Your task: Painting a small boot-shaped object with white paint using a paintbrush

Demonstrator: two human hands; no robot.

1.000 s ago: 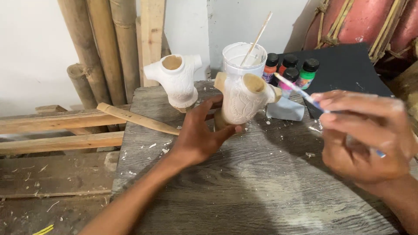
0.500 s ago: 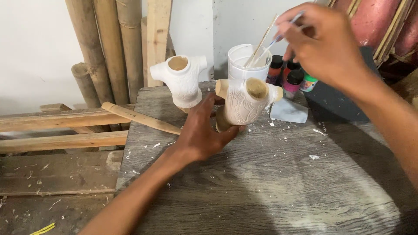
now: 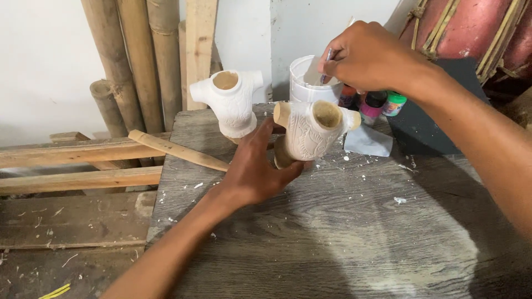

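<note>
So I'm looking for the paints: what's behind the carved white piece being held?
Behind the carved white piece stand a white cup and small paint bottles. The right hand covers the cup's inside and the bottle tops.

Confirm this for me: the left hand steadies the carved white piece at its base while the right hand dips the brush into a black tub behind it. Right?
Not quite: the tub is white, not black, as the head view shows. The rest holds: the left hand steadies the carved white piece at its base while the right hand dips the brush into the tub behind it.
</note>
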